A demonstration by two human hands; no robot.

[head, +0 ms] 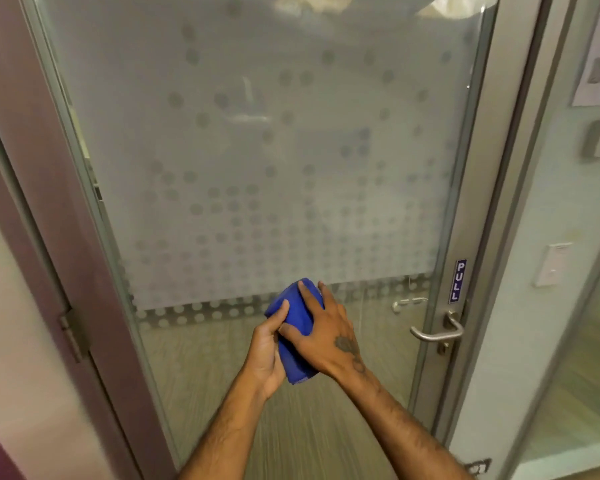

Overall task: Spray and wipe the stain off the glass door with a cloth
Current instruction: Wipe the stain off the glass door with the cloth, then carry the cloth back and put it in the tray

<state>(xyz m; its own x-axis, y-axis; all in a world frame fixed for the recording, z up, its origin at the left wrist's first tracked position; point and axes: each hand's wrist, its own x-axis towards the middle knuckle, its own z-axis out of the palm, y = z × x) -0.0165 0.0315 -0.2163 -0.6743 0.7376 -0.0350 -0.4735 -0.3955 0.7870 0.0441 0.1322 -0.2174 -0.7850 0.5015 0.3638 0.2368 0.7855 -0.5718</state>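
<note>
Head view: blue cloth [297, 327] held in both hands, close in front of the glass door [257, 150].

Left hand [267, 351] curled under the cloth, right hand [329, 336] pressed flat over it, near the clear lower pane. No spray bottle in sight, no stain easy to spot. Looks like folding the cloth, getting ready to wipe. Next: find the stain, press, rub.

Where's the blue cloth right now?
In the head view the blue cloth sits low and centre, clasped between the left hand and right hand, in front of the glass door, left of the lever handle.
</note>
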